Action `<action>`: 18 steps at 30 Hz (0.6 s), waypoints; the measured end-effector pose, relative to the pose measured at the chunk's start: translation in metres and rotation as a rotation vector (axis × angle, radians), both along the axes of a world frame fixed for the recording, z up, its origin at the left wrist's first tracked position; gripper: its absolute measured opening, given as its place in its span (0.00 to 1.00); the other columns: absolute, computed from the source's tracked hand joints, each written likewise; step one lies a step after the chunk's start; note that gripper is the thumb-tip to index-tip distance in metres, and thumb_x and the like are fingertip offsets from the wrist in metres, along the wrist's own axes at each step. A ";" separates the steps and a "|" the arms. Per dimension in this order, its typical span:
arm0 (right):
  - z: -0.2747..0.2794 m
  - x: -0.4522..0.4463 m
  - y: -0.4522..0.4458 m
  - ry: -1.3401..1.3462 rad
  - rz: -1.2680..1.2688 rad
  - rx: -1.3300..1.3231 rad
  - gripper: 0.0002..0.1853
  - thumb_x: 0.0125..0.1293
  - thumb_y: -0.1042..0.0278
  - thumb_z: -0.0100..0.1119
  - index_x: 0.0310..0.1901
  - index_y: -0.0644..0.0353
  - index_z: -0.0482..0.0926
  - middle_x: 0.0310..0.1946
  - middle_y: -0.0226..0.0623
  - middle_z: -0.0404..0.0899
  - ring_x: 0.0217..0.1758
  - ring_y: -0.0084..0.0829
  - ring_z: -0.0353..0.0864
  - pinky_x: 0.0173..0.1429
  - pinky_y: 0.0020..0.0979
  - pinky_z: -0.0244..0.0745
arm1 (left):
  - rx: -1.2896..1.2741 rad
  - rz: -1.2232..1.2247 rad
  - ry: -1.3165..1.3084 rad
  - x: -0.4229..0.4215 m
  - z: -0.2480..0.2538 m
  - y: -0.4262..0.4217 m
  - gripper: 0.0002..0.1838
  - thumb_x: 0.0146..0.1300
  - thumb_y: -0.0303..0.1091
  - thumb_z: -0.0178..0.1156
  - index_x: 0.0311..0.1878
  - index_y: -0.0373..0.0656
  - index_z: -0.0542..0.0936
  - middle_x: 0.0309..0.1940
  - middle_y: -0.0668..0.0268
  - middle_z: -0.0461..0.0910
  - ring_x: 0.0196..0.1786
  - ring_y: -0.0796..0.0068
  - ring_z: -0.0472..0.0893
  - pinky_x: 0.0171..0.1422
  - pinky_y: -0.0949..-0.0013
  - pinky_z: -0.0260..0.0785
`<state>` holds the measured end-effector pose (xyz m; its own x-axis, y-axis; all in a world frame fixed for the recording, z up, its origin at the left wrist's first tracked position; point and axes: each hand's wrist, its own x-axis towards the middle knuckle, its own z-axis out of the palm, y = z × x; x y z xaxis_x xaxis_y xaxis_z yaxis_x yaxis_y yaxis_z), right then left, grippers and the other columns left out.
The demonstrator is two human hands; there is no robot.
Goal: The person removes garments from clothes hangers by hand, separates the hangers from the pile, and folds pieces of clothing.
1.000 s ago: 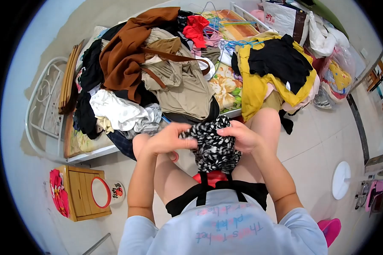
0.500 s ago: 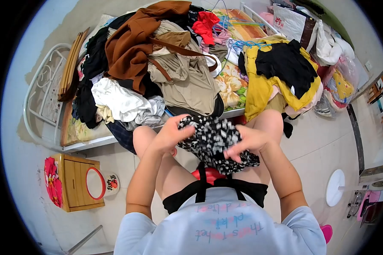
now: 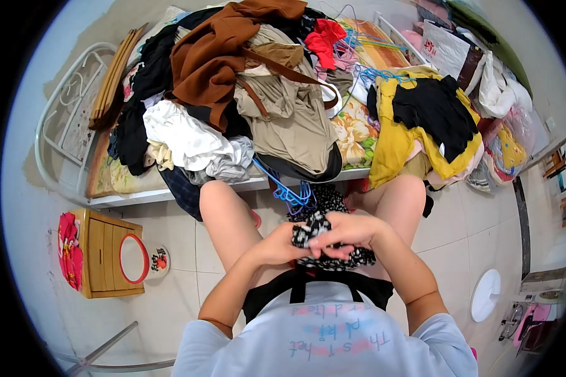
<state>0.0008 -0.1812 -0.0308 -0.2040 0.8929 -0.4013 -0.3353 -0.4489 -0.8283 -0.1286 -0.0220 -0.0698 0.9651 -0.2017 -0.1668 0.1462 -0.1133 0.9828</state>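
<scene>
A black-and-white patterned garment (image 3: 333,202) hangs in my lap between my knees, bunched up at its near part. My left hand (image 3: 282,244) closes around the left side of the bunch. From the right, my right hand (image 3: 347,234) reaches across it, fingers curled over the cloth and almost meeting the left hand. Some fingertips are hidden in the folds. Just beyond the garment, several blue hangers (image 3: 294,196) hang at the bed's front edge.
Heaped clothes cover the bed (image 3: 132,200), among them a brown coat (image 3: 210,69), white clothing (image 3: 176,135) and a yellow garment (image 3: 393,141). At left on the floor stand a wooden cabinet (image 3: 110,254) and a white bucket (image 3: 157,259). A white round base (image 3: 486,295) is at right.
My hands have come closer together and bunched the patterned garment, which was spread between them before. The blue hangers beyond it now show. The whole view has shifted slightly.
</scene>
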 end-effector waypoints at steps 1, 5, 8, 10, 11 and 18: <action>-0.006 0.006 0.004 0.023 -0.063 -0.009 0.13 0.63 0.62 0.55 0.29 0.64 0.76 0.11 0.30 0.70 0.10 0.15 0.63 0.14 0.19 0.57 | 0.002 0.073 -0.010 -0.001 0.002 0.001 0.13 0.51 0.27 0.64 0.41 0.37 0.78 0.30 0.72 0.79 0.33 0.85 0.74 0.38 0.76 0.68; -0.070 0.017 0.034 -0.060 -0.604 -0.020 0.16 0.64 0.56 0.54 0.33 0.63 0.78 0.22 0.28 0.76 0.20 0.15 0.70 0.22 0.19 0.64 | -0.362 0.324 0.174 -0.017 -0.002 0.016 0.10 0.53 0.22 0.60 0.41 0.34 0.77 0.34 0.66 0.80 0.37 0.79 0.77 0.42 0.73 0.71; -0.097 0.035 0.047 -0.055 -0.739 -0.268 0.32 0.57 0.42 0.58 0.49 0.65 0.70 0.36 0.39 0.77 0.33 0.27 0.78 0.37 0.29 0.77 | -0.609 0.470 0.212 -0.031 -0.021 0.026 0.11 0.51 0.21 0.59 0.40 0.32 0.77 0.34 0.63 0.80 0.36 0.74 0.79 0.41 0.72 0.72; -0.119 0.055 0.056 0.210 -0.919 -0.387 0.37 0.54 0.38 0.59 0.52 0.66 0.66 0.42 0.46 0.74 0.37 0.36 0.79 0.37 0.34 0.79 | -0.598 0.384 0.195 -0.038 -0.032 0.040 0.11 0.50 0.20 0.58 0.40 0.33 0.77 0.34 0.62 0.80 0.34 0.73 0.80 0.39 0.71 0.73; -0.135 0.071 0.061 0.225 -0.953 -0.358 0.31 0.55 0.43 0.60 0.47 0.65 0.69 0.40 0.45 0.74 0.35 0.36 0.78 0.36 0.33 0.78 | -0.611 0.364 0.196 -0.040 -0.033 0.043 0.11 0.50 0.20 0.58 0.40 0.33 0.77 0.34 0.63 0.80 0.34 0.74 0.80 0.39 0.71 0.73; -0.060 0.152 0.134 -0.387 -1.171 0.114 0.13 0.58 0.61 0.58 0.39 0.61 0.73 0.29 0.32 0.75 0.29 0.27 0.73 0.36 0.30 0.70 | -0.378 0.571 0.050 -0.026 -0.030 0.058 0.14 0.52 0.20 0.58 0.44 0.36 0.77 0.39 0.69 0.79 0.39 0.80 0.78 0.45 0.75 0.71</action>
